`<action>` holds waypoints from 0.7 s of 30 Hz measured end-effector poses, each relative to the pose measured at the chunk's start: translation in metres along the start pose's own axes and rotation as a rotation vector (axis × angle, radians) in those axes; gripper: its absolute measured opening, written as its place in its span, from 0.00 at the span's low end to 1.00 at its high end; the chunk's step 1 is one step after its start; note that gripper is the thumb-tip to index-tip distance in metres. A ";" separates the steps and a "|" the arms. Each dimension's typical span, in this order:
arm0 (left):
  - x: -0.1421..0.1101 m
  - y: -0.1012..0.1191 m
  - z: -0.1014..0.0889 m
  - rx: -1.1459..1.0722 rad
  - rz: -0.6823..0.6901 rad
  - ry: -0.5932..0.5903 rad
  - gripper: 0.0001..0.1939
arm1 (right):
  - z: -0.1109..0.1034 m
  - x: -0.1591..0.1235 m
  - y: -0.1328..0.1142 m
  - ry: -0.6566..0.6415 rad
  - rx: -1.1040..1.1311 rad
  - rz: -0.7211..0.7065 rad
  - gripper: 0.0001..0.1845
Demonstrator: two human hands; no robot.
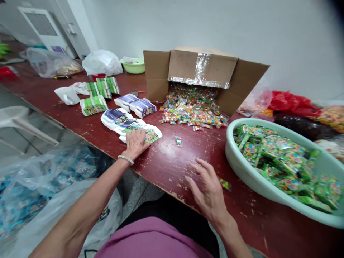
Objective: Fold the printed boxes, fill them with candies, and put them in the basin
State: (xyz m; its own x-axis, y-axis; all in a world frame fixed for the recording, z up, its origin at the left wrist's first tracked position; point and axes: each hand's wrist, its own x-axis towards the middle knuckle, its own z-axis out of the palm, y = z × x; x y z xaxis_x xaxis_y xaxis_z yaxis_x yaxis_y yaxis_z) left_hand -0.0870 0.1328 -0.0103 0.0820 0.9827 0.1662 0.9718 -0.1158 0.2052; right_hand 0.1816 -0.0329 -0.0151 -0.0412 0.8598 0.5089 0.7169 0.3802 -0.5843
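Along bench edge [158, 188], left hand [135, 144] pressed on wrappers [126, 125], fingers spread; right hand [208, 191] spread; packs [271, 154] piled in basin [238, 163], loose sweets [192, 107] left in carton [204, 68].

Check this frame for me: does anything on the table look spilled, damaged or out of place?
Small colourful packets have spilled in a heap from a cardboard box tipped on its side. A stray packet lies apart mid-table, and another packet lies beside the right hand. The red table has chipped paint near its edge.
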 end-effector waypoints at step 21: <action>-0.098 0.043 -0.002 -0.789 0.079 -0.035 0.16 | 0.063 0.051 -0.014 -0.004 0.214 0.159 0.26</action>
State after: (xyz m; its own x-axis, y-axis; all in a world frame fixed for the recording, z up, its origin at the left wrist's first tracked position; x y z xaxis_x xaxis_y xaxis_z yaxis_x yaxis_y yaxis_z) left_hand -0.0537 0.0309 -0.0162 0.1640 0.9697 0.1811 0.5207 -0.2410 0.8190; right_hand 0.1252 0.0273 -0.0205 0.0574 0.9156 0.3979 0.5513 0.3032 -0.7773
